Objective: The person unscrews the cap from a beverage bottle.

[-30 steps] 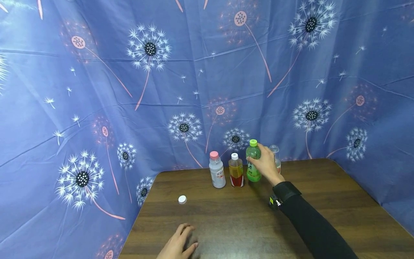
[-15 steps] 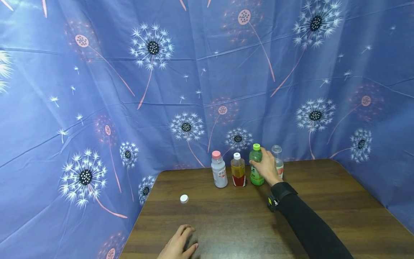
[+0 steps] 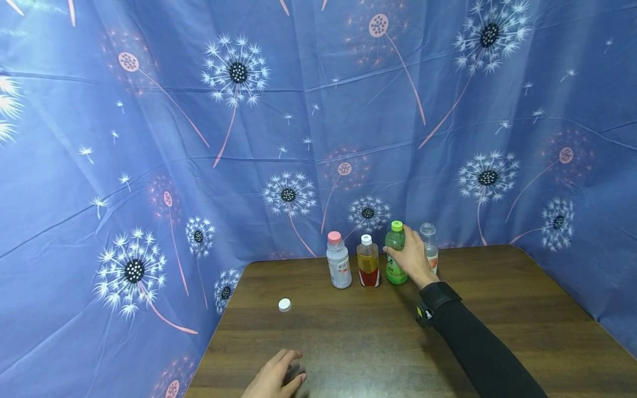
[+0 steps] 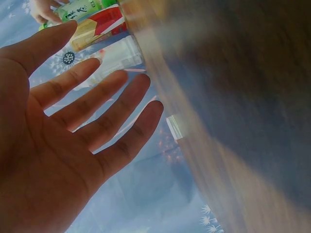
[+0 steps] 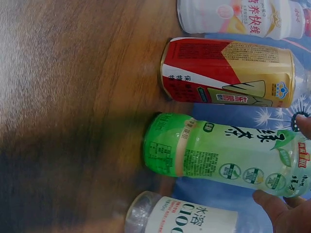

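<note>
My right hand (image 3: 414,257) grips a green tea bottle (image 3: 395,274) with a bright green cap, thumb and fingers around its upper part. The bottle stands upright at the back of the table, and the right wrist view shows its green label (image 5: 223,153). Just right of it is a clear bottle (image 3: 428,240) with an uncapped mouth, partly behind my hand. My left hand (image 3: 273,377) is held over the table's front, fingers spread and relaxed; the left wrist view shows its bare palm (image 4: 53,141). Beyond it lies a white bottle cap (image 3: 285,304).
Left of the green bottle stand a red-and-gold drink bottle (image 3: 368,270) with a white cap and a white milk-drink bottle (image 3: 339,266) with a pink cap. All stand in a row on the wooden table (image 3: 348,342). A blue dandelion-print curtain (image 3: 318,110) hangs behind.
The green tea bottle in my right hand has come down slightly in line with the other bottles. The left hand stays about where it was. The head view has shifted slightly.
</note>
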Available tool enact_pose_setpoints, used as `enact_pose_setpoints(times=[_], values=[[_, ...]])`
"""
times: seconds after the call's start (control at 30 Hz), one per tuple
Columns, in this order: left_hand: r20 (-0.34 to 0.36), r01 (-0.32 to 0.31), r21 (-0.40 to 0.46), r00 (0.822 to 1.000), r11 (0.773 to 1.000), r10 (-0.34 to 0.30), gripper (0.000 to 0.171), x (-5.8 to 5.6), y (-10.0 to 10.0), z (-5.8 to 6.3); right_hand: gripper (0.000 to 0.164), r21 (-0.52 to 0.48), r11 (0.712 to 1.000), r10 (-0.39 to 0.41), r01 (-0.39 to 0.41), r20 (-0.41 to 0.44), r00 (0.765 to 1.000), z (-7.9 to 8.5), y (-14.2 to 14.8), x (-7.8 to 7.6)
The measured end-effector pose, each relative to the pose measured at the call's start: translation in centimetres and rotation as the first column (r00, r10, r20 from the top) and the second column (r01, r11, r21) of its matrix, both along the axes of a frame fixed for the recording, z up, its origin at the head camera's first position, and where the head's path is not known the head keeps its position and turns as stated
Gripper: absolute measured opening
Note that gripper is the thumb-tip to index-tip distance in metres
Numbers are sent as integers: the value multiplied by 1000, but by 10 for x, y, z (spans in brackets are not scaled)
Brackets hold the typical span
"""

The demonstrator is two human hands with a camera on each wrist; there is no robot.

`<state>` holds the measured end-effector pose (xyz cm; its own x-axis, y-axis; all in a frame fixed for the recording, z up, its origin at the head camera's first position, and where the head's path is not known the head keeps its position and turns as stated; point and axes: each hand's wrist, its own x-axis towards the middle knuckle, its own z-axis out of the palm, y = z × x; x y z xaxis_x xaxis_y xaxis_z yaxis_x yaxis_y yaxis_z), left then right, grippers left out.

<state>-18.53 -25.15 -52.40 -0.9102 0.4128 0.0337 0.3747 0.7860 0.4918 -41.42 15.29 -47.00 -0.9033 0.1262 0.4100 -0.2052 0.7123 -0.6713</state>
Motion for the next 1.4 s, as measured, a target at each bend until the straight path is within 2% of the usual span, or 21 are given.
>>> enact_pose_setpoints(times=[0.27, 0.5, 0.8, 0.93, 1.07, 1.23, 1.4], values=[[24, -9, -3, 1000, 1000, 9, 42, -2, 3, -2, 100, -15, 1000, 7, -8, -84, 996, 11, 5, 4], [20, -19, -6, 1000, 1000, 19, 43, -3, 3, -5, 98, -24, 1000, 9, -13, -151, 989, 26, 16, 16], [19, -16, 5, 1000, 1000, 16, 43, -2, 3, -10, 95, -53, 998, -49, 38, -212, 976, 37, 44, 22], [25, -9, 19, 1000, 1000, 8, 43, -2, 4, -10, 93, -34, 996, -86, 80, -199, 976, 36, 59, 23], [1, -4, 18, 1000, 1000, 4, 42, -1, 5, -9, 90, -3, 994, -109, 110, -171, 979, 28, 73, 23], [4, 2, 17, 1000, 1000, -2, 41, 0, 5, -10, 100, 0, 992, -127, 128, -61, 990, 12, 86, 22], [50, -5, 7, 999, 1000, 5, 40, -1, 7, -9, 110, -18, 994, -105, 107, 74, 992, -2, 94, 21]])
